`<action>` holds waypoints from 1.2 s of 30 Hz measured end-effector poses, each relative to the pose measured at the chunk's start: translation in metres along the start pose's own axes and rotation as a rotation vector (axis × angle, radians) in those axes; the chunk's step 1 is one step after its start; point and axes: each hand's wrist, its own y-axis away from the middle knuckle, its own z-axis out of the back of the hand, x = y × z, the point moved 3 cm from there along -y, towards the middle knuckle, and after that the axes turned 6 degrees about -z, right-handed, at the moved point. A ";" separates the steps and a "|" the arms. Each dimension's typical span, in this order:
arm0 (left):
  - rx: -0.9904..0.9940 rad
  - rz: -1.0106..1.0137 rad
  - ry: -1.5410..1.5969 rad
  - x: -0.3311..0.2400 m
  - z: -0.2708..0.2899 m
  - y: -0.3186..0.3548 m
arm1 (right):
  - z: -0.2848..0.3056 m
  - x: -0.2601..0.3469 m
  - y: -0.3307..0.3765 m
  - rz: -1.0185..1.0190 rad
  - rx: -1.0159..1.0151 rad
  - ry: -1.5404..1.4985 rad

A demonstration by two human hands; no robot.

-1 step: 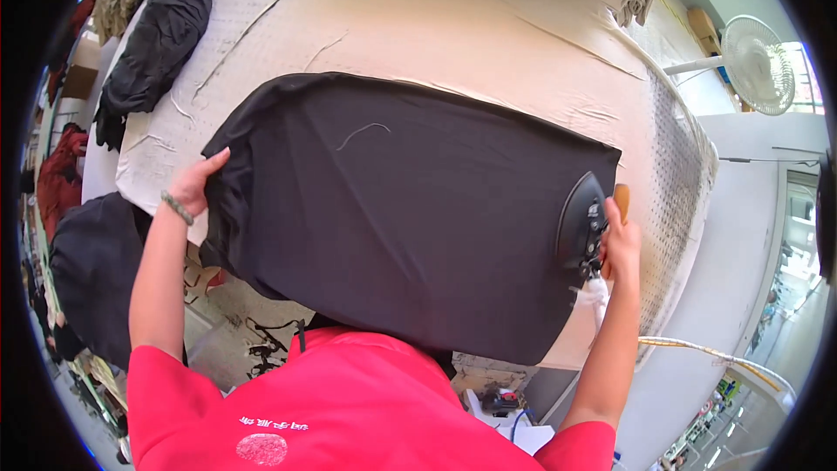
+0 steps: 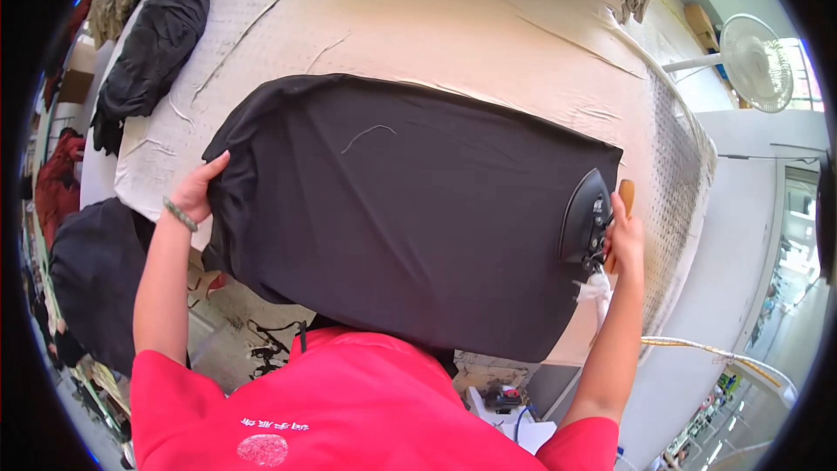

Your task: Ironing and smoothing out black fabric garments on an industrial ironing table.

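Evidently, the pale tabletop (image 2: 488,17) is carrying the black cloth (image 2: 349,209), whose middle is lying mostly flat and seemingly done, while left-end bunching and a diagonal crease are apparently remaining. Near its right end an iron (image 2: 584,218) is resting, the right grip (image 2: 625,240) clasping its wooden handle (image 2: 627,195); the left grip (image 2: 195,194) is touching the left edge, its closure hidden.

We have the cloth (image 2: 392,209) spread on the table (image 2: 488,26), a thread (image 2: 368,127) on top. Our left hand (image 2: 193,192) is at the cloth's left end; our right hand (image 2: 625,242) holds the iron (image 2: 579,220) over its right end. Bundled fabric (image 2: 153,52) lies at the table's far left, a fan (image 2: 754,63) beyond its right side.
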 end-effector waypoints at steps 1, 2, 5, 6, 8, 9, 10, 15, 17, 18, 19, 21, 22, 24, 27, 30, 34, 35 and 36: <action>-0.021 -0.055 0.020 -0.004 -0.001 0.006 | -0.005 0.009 -0.003 -0.011 -0.036 -0.023; -0.033 -0.122 0.024 -0.010 0.006 0.006 | -0.012 0.014 -0.004 -0.054 -0.031 -0.060; -0.064 -0.231 0.146 -0.045 0.001 0.013 | -0.048 0.038 0.006 -0.074 0.016 -0.088; -0.054 -0.263 0.189 -0.056 0.002 0.012 | -0.065 0.052 0.016 -0.079 0.066 -0.075; -0.032 -0.329 0.149 -0.088 -0.005 0.020 | -0.116 0.085 0.046 -0.059 0.087 0.073; -0.042 -0.333 0.141 -0.096 -0.003 0.021 | -0.153 0.114 0.078 -0.025 0.104 0.190; -0.058 -0.345 0.125 -0.106 -0.005 0.021 | -0.188 0.125 0.095 0.079 0.228 0.164; -0.139 -0.380 -0.204 -0.108 0.008 -0.007 | -0.349 0.201 0.238 0.530 0.711 0.534; -0.153 -0.360 -0.150 -0.096 0.017 -0.011 | -0.356 0.209 0.274 0.575 0.863 0.476; -0.157 -0.362 -0.142 -0.088 0.021 -0.009 | -0.355 0.204 0.283 0.534 0.897 0.439; -0.119 -0.287 -0.144 -0.077 0.025 -0.008 | -0.354 0.187 0.284 0.596 0.859 0.385; -0.029 -0.157 -0.127 -0.055 0.030 -0.005 | -0.332 0.151 0.275 0.607 0.798 0.446; -0.082 -0.225 -0.274 -0.053 0.033 -0.001 | -0.306 0.141 0.269 0.467 0.779 0.516; -0.096 -0.265 -0.117 -0.062 0.052 0.005 | -0.251 0.111 0.239 0.386 0.536 0.449; 0.148 -0.264 0.151 -0.090 0.040 0.022 | -0.159 0.055 0.170 0.151 0.224 0.162; 0.166 -0.337 0.277 -0.106 0.049 0.037 | -0.081 0.028 0.115 -0.078 0.062 0.039; 0.245 -0.342 0.193 -0.129 0.046 0.043 | -0.068 0.023 0.081 -0.161 0.020 -0.088; 0.245 -0.341 0.186 -0.131 0.050 0.043 | -0.087 0.030 0.085 -0.171 0.032 -0.048; 0.206 -0.321 0.166 -0.131 0.052 0.045 | -0.123 0.047 0.100 -0.154 0.141 -0.011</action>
